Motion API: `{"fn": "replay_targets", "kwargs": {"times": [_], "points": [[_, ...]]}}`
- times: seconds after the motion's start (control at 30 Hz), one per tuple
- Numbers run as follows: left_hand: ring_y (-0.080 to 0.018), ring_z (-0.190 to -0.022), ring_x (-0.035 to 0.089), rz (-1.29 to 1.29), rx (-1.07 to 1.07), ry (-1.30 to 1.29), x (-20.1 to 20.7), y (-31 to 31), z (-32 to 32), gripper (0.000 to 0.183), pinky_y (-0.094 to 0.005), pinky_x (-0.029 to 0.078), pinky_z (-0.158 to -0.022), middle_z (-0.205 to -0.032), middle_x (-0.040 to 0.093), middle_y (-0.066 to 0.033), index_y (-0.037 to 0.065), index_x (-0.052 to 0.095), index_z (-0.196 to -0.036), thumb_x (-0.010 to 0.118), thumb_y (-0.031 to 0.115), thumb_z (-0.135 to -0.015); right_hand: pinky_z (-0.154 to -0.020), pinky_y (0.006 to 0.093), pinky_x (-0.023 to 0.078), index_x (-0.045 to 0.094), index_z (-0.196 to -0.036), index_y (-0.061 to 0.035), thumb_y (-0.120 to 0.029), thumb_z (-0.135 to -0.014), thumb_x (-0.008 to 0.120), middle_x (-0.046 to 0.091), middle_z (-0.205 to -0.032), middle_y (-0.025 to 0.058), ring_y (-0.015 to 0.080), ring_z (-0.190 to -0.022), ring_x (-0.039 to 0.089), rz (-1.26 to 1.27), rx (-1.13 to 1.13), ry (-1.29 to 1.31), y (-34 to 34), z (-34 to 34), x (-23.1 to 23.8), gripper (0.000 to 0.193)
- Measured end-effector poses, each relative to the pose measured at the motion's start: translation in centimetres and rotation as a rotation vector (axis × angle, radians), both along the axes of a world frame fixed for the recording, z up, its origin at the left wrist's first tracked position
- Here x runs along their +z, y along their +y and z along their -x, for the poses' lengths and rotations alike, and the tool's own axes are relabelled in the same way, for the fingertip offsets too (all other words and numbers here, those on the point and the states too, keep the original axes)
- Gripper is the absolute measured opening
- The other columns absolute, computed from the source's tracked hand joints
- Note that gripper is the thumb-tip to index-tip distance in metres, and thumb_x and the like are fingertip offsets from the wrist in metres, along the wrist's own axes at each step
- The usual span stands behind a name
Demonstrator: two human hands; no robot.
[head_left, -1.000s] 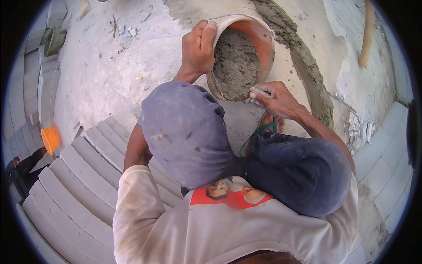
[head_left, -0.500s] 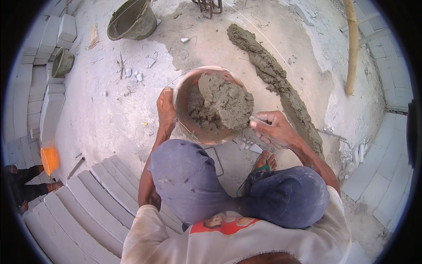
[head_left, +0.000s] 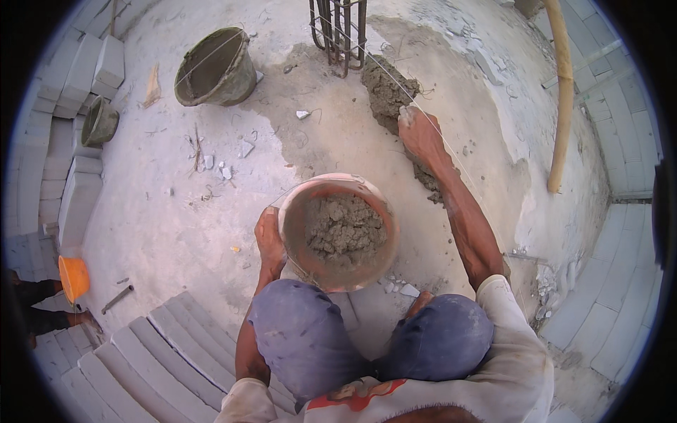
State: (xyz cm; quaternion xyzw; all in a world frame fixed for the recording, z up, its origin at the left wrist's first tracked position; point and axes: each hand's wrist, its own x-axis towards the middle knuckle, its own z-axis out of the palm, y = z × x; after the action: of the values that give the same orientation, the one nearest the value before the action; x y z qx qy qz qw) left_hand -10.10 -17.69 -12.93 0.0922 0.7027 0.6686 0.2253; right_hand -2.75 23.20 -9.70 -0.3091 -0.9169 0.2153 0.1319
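My left hand (head_left: 269,236) grips the left rim of a reddish bucket (head_left: 392,236), which stands tilted between my knees and holds a heap of wet grey mortar (head_left: 345,229). My right arm is stretched forward, and the closed right hand (head_left: 421,132) is over the bed of mortar (head_left: 388,92) on the floor. It holds a trowel, whose blade is hidden by the hand and the mortar. A taut string (head_left: 451,151) passes close beside this hand.
Upright steel rebar (head_left: 338,35) stands at the mortar's far end. Dark buckets (head_left: 236,77) sit far left. A bamboo pole (head_left: 563,106) leans at right. Pale blocks (head_left: 159,359) are stacked lower left, near an orange bucket (head_left: 73,278) and another person's legs (head_left: 39,292).
My right hand has moved forward from the bucket to the mortar bed, and the big lump on the trowel has left the bucket. My left hand still holds the rim. The view has shifted forward.
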Motion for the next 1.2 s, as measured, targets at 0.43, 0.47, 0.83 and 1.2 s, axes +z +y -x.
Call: {"fn": "replay_targets", "kwargs": {"times": [0.43,0.47,0.83,1.2], "points": [[-0.0077,-0.074,0.048,-0.121,0.066,-0.140,0.2,0.2,-0.5,0.044,-0.0274,0.042,-0.066,-0.080,0.058,0.0003,0.005,0.061,-0.089,0.042,0.036,-0.114,-0.054,0.0414,0.053,0.060,-0.103,0.0009,-0.039,-0.110,0.045,0.060,-0.078,0.0093,0.0208,-0.059,0.060,0.471,-0.331,-0.037,2.0,-3.9,2.5,0.043],[-0.0077,-0.074,0.047,-0.111,0.070,-0.117,0.1,0.0,-0.4,0.044,-0.0272,0.042,-0.066,-0.080,0.058,0.0005,0.005,0.061,-0.088,0.042,0.035,-0.114,-0.052,0.0399,0.051,0.059,-0.102,0.0002,-0.042,-0.111,0.043,0.058,-0.077,0.0070,0.0178,-0.056,0.057,0.598,-0.323,-0.013,0.4,-2.8,3.8,0.046],[-0.0088,-0.075,0.048,-0.044,0.013,0.052,-0.7,0.2,0.4,0.042,-0.0286,0.043,-0.068,-0.081,0.056,0.0007,0.005,0.060,-0.088,0.041,0.032,-0.115,-0.076,0.0513,0.062,0.074,-0.100,0.0043,-0.025,-0.104,0.048,0.076,-0.089,0.0255,0.0407,-0.084,0.077,-0.244,0.090,-0.302,-2.3,5.3,1.6,0.039],[-0.0093,-0.077,0.049,0.048,-0.067,0.125,-0.5,-1.1,1.1,0.044,-0.0300,0.045,-0.069,-0.084,0.060,-0.0012,0.001,0.064,-0.092,0.040,0.029,-0.116,-0.072,0.0521,0.062,0.071,-0.101,0.0042,-0.011,-0.103,0.046,0.077,-0.095,0.0247,0.0413,-0.086,0.078,-0.098,0.036,-0.628,-5.0,-10.1,-1.9,0.030]]}}
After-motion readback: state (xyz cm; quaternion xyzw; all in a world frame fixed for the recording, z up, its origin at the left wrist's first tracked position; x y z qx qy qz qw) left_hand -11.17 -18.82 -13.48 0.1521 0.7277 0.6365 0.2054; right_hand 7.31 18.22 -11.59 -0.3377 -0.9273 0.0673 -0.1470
